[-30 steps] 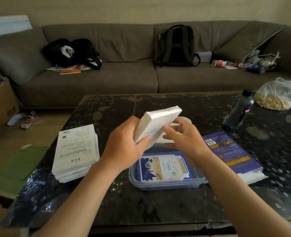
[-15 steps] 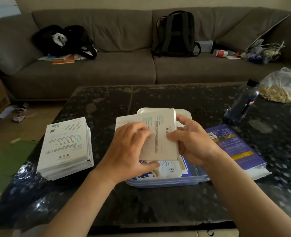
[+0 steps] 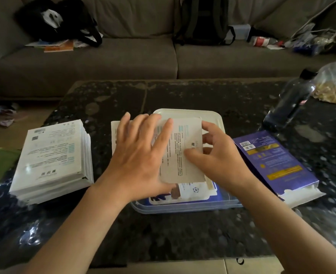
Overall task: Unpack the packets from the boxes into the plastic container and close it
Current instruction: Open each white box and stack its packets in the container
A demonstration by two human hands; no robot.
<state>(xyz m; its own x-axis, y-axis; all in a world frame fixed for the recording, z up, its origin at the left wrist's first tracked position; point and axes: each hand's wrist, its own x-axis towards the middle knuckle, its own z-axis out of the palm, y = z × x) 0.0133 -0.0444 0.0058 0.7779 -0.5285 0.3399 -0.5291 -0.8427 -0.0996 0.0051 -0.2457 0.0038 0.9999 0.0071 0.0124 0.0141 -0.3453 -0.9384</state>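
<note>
A white box (image 3: pixel 185 153) with printed text lies flat over the clear plastic container (image 3: pixel 183 208) at the table's centre. My left hand (image 3: pixel 141 157) rests on the box's left half with fingers spread and straight. My right hand (image 3: pixel 216 157) holds the box's right edge, thumb on top, fingers curled around the side. Under the box a blue-and-white packet (image 3: pixel 193 191) lies in the container. The container's white lid (image 3: pixel 210 117) sits just behind it.
A stack of white boxes (image 3: pixel 52 157) lies left of the container. An opened purple box (image 3: pixel 272 161) lies to the right. A dark bottle (image 3: pixel 291 101) and a plastic bag (image 3: pixel 335 84) stand at the far right. A couch (image 3: pixel 123 56) runs behind the table.
The white box was tilted up in both hands a second ago; it has been turned flat and lowered over the container. My left hand has spread open on top of it.
</note>
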